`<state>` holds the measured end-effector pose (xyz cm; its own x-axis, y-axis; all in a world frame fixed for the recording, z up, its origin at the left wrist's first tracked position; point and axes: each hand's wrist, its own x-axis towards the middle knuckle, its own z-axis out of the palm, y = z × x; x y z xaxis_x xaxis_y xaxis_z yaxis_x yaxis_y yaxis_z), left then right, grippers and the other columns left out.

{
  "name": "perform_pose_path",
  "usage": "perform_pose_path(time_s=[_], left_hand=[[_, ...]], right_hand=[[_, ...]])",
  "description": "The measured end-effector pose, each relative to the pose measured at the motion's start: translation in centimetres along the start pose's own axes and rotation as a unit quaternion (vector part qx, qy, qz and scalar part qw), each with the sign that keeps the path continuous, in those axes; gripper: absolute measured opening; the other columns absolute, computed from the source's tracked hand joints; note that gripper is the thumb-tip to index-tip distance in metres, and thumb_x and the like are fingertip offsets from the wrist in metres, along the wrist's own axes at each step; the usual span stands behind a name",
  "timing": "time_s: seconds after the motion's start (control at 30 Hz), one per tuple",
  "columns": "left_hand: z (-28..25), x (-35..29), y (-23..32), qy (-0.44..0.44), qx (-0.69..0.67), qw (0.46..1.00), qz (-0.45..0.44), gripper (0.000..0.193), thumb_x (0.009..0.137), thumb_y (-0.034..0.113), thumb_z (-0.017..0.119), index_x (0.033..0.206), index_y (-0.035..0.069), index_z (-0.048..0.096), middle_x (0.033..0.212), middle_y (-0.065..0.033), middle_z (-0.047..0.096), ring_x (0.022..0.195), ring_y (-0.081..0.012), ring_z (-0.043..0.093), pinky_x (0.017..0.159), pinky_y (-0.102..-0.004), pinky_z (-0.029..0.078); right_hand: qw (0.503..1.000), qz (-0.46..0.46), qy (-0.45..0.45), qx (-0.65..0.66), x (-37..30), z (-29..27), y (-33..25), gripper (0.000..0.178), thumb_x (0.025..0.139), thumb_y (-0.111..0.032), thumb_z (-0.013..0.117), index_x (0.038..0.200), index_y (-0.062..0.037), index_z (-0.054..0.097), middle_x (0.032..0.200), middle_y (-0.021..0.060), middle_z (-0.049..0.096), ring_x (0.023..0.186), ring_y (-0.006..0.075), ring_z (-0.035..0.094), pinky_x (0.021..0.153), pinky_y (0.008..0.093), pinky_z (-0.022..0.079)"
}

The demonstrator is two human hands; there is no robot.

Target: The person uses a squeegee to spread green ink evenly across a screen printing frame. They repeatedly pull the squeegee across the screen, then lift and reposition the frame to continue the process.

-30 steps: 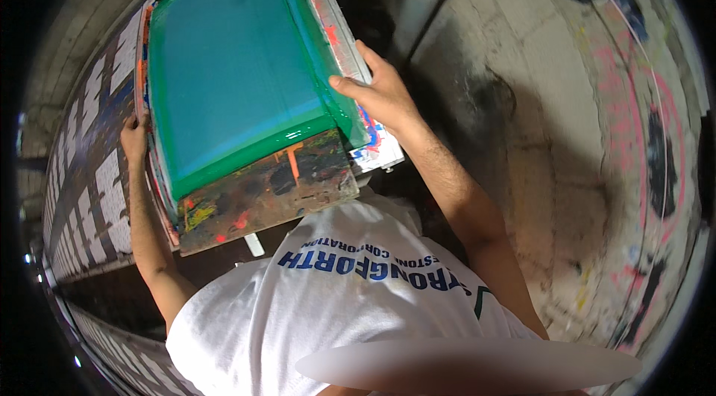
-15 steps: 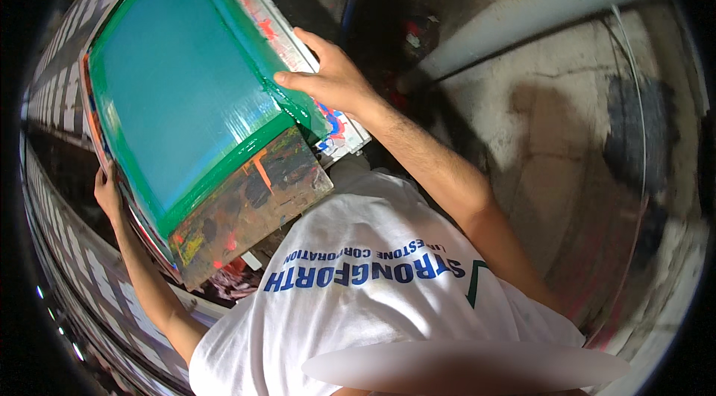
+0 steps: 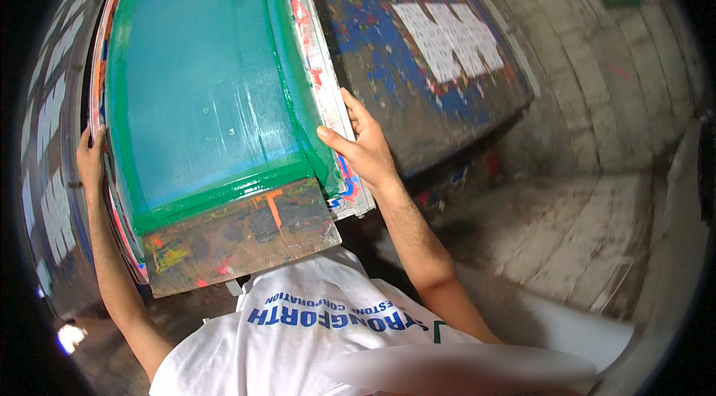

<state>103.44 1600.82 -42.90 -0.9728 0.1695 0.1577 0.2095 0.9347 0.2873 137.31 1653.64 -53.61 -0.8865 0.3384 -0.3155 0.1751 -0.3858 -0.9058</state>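
Observation:
I carry a screen-printing frame point(image 3: 201, 90) in front of my body, its mesh blue-green with thick green ink along the borders. Paint splashes of red, blue and orange mark its pale side rails. My left hand point(image 3: 91, 161) grips the left rail, fingers partly hidden behind it. On the opposite rail, my right hand point(image 3: 365, 150) has its thumb on top, with the fingers curled around the outer side. A paint-stained board point(image 3: 242, 236) sits along the frame's near edge, close to my shirt.
To the right stands a long, paint-spattered table point(image 3: 440, 109) with white cut pieces point(image 3: 447, 42) lying on it. Another row of white pieces point(image 3: 56, 206) runs along the left side. Concrete floor point(image 3: 537, 232) shows at the lower right.
My view and body have turned, so the frame appears straighter and the table on the right has come into sight. Both hands keep their hold on the frame.

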Motion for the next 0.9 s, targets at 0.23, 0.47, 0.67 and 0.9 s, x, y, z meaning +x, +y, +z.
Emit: perform_pose_path(time_s=[0.23, 0.47, 0.67, 0.9], left_hand=[[0.3, -0.2, 0.2, 0.001, -0.015, 0.999, -0.033, 0.072, 0.097, 0.051, 0.073, 0.140, -0.006, 0.063, 0.131, -0.0253, 0.071, 0.123, -0.0307, 0.068, 0.107, -0.0382, 0.048], [0.5, 0.6, -1.4, 0.034, -0.043, 0.998, -0.003, 0.076, 0.097, 0.052, 0.073, 0.143, -0.008, 0.059, 0.141, -0.0269, 0.065, 0.134, -0.0326, 0.062, 0.114, -0.0390, 0.044], [0.5, 0.5, -1.1, 0.013, -0.124, 0.991, -0.039, 0.070, 0.097, 0.044, 0.076, 0.142, -0.007, 0.061, 0.137, -0.0233, 0.068, 0.127, -0.0271, 0.065, 0.108, -0.0362, 0.047], [1.1, -0.8, -1.8, 0.030, -0.194, 0.980, -0.026, 0.051, 0.101, 0.034, 0.075, 0.127, -0.009, 0.068, 0.103, -0.0090, 0.074, 0.092, -0.0140, 0.065, 0.084, -0.0280, 0.051]], right_hand=[[0.999, -0.017, -0.009, 0.045, 0.0, 1.0, 0.3, 0.086, 0.092, -0.007, 0.080, 0.161, 0.0075, 0.031, 0.145, 0.0184, 0.059, 0.130, 0.0208, 0.060, 0.111, 0.0351, 0.047], [0.999, -0.036, 0.001, -0.023, 0.0, 2.1, -2.0, 0.084, 0.093, -0.008, 0.080, 0.161, 0.0070, 0.033, 0.142, 0.0165, 0.061, 0.129, 0.0198, 0.059, 0.111, 0.0339, 0.046], [0.996, -0.073, 0.002, -0.049, -0.3, 2.2, -3.1, 0.081, 0.093, -0.010, 0.080, 0.160, 0.0072, 0.037, 0.146, 0.0177, 0.059, 0.131, 0.0201, 0.058, 0.111, 0.0338, 0.045], [0.993, -0.093, -0.004, -0.072, -0.7, 3.2, -3.8, 0.082, 0.094, -0.008, 0.079, 0.160, 0.0085, 0.034, 0.151, 0.0209, 0.053, 0.136, 0.0221, 0.055, 0.115, 0.0362, 0.044]])
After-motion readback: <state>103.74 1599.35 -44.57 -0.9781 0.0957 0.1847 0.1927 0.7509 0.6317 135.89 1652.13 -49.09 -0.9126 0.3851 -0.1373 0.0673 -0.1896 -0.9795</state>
